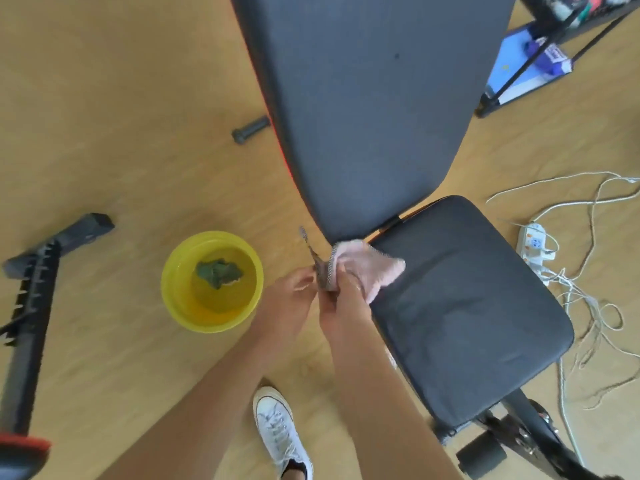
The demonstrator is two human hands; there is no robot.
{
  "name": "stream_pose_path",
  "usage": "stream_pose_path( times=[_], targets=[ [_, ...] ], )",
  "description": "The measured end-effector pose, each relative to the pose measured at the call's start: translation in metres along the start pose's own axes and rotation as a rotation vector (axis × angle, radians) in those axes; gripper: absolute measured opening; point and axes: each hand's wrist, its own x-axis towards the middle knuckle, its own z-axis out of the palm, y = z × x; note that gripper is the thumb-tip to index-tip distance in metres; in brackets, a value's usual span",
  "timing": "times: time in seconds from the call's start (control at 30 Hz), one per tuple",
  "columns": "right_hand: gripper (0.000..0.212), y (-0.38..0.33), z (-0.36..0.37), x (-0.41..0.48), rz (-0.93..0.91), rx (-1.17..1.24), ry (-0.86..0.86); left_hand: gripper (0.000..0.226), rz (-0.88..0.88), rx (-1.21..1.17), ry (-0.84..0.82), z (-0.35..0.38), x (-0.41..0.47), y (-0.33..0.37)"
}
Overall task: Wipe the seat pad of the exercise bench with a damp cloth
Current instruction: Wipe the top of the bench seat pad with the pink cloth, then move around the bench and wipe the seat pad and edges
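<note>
The black seat pad [471,306] of the exercise bench lies at centre right, below the long black back pad [367,109]. A pink cloth [370,268] with a grey edge hangs over the seat pad's upper left corner. My right hand [341,294] grips the cloth at that corner. My left hand [294,292] pinches the cloth's grey edge just left of the bench. Both hands are close together.
A yellow bowl [173,292] of water with a green cloth [216,271] in it stands on the wooden floor, left of my hands. My white shoe [277,427] is below. A power strip [533,244] and white cables lie right of the seat. A black frame [31,306] lies far left.
</note>
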Motion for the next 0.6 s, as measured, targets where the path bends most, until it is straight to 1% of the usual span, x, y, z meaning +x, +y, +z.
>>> stream_pose_path(
  times=[0.03,0.07,0.1,0.13,0.17,0.2,0.23,0.3,0.33,0.37,0.4,0.43,0.47,0.5,0.53,0.57,0.6],
  targets=[
    [0.035,0.005,0.016,-0.007,-0.017,-0.118,-0.066,0.032,-0.002,-0.069,0.037,-0.02,-0.011,-0.01],
    [0.022,0.011,0.031,-0.015,-0.076,-0.321,-0.14,0.039,-0.012,-0.122,0.078,-0.042,-0.024,-0.02],
    [0.01,0.022,0.04,-0.028,-0.12,-0.582,-0.15,0.047,-0.023,-0.168,0.12,-0.064,-0.038,-0.031],
    [0.011,0.037,0.046,-0.039,-0.196,-0.783,-0.17,0.056,-0.028,-0.214,0.158,-0.087,-0.053,-0.044],
    [0.018,0.053,0.047,-0.052,-0.285,-0.971,-0.197,0.063,-0.032,-0.259,0.193,-0.11,-0.069,-0.055],
    [0.025,0.068,0.045,-0.062,-0.357,-1.094,-0.251,0.068,-0.046,-0.303,0.23,-0.132,-0.086,-0.069],
    [0.034,0.083,0.044,-0.075,-0.42,-1.233,-0.275,0.069,-0.07,-0.337,0.267,-0.154,-0.103,-0.083],
    [0.057,0.115,0.042,-0.094,-0.522,-1.421,-0.349,0.064,-0.108,-0.334,0.328,-0.194,-0.14,-0.112],
    [0.061,0.133,0.042,-0.105,-0.574,-1.489,-0.403,0.06,-0.117,-0.294,0.344,-0.212,-0.158,-0.127],
    [0.058,0.152,0.041,-0.115,-0.616,-1.566,-0.474,0.056,-0.127,-0.247,0.35,-0.229,-0.177,-0.141],
    [0.049,0.171,0.04,-0.126,-0.661,-1.62,-0.563,0.052,-0.141,-0.21,0.353,-0.245,-0.197,-0.155],
    [0.033,0.191,0.038,-0.136,-0.652,-1.631,-0.664,0.047,-0.162,-0.186,0.352,-0.259,-0.217,-0.168],
    [0.02,0.212,0.035,-0.149,-0.607,-1.591,-0.758,0.042,-0.186,-0.161,0.341,-0.274,-0.238,-0.182],
    [0.031,0.231,0.03,-0.16,-0.539,-1.562,-0.836,0.039,-0.212,-0.126,0.311,-0.287,-0.258,-0.195],
    [0.048,0.249,0.022,-0.168,-0.481,-1.543,-0.923,0.035,-0.251,-0.078,0.264,-0.3,-0.278,-0.209],
    [0.061,0.267,0.013,-0.173,-0.489,-1.59,-1.001,0.031,-0.307,-0.028,0.209,-0.313,-0.298,-0.225],
    [0.068,0.283,0.001,-0.174,-0.546,-1.66,-1.078,0.029,-0.369,0.011,0.153,-0.324,-0.317,-0.243]
  ],
)
